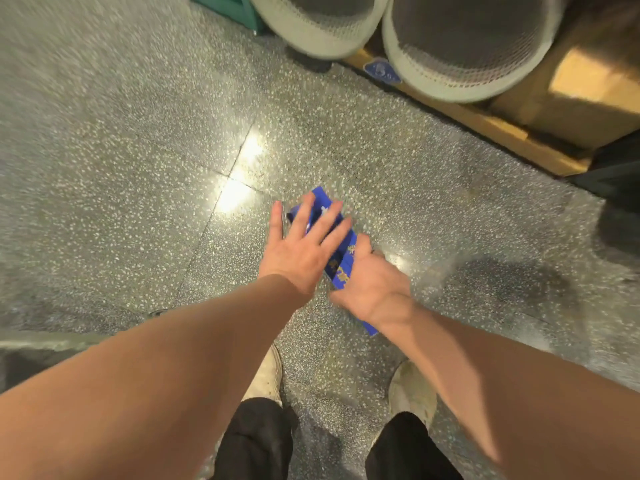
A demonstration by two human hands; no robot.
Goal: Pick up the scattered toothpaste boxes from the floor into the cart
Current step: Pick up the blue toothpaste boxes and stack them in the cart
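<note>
Over box (342,266), left hand (304,245) splayed, right hand (375,282) gripping.

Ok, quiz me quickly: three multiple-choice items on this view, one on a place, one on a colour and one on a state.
1. Where is the box?
A. between both hands, ahead of the shoes
B. on a table
C. behind the shoes

2. What colour is the box?
A. red
B. blue
C. white

3. How is the left hand?
A. a fist
B. fingers straight, spread over the box
C. gripping a bottle

Answers:
1 A: the right hand grips its near part and the left hand lies over its far end.
2 B: it is blue with gold print.
3 B: its fingers fan out flat across the box.
</note>
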